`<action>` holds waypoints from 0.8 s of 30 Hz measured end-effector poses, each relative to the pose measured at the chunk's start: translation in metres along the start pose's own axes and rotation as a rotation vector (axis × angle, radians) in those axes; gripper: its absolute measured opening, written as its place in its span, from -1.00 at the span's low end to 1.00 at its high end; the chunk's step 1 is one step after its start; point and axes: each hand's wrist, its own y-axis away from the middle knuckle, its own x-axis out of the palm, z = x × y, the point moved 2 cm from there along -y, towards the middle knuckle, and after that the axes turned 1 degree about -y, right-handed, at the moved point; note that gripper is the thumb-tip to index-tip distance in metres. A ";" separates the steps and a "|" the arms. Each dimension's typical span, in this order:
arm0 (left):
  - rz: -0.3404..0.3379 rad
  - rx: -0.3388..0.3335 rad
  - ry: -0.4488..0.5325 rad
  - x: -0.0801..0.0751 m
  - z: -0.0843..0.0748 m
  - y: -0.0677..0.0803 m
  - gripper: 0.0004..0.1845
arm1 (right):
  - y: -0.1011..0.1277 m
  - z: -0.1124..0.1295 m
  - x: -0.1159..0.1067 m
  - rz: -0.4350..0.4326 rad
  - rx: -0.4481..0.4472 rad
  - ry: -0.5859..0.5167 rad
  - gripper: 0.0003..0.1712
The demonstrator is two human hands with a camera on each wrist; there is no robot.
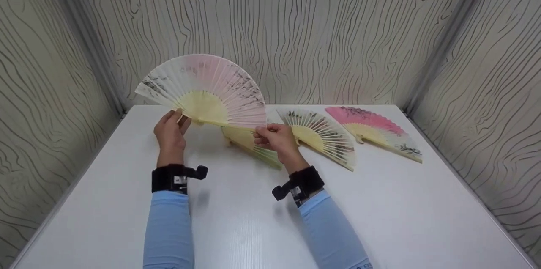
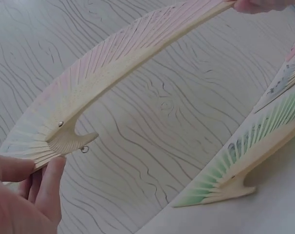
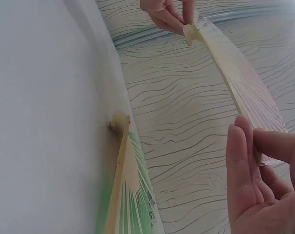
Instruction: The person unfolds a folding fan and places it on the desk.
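Note:
A pink and white folding fan (image 1: 207, 78) with dark printed branches is spread wide and held up above the table. My left hand (image 1: 171, 131) pinches its pale ribs on the left side, near the pivot; the left wrist view shows the rivet and a small metal ring there. With thumb and fingers, my right hand (image 1: 277, 140) grips the outer guard stick at the fan's right end. Below and behind the raised fan, a green folding fan (image 2: 235, 161) lies spread on the table, partly hidden in the head view by the held fan and my right hand.
On the white table (image 1: 236, 218), a white fan with a dark floral print (image 1: 321, 133) lies open right of my right hand. Farther right is a bright pink and white fan (image 1: 376, 127). Wood-grain panels (image 1: 270, 28) enclose the back and sides.

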 end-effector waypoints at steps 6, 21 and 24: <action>-0.030 -0.032 -0.162 -0.016 -0.014 -0.023 -0.43 | 0.016 -0.015 0.025 0.137 0.057 0.194 -0.72; 0.060 -0.013 -0.831 -0.073 -0.049 -0.089 -0.40 | 0.041 -0.062 0.134 0.302 0.323 0.031 -0.76; 0.051 -0.010 -0.940 -0.087 -0.049 -0.091 -0.41 | 0.044 -0.072 0.142 0.294 0.370 0.027 -0.77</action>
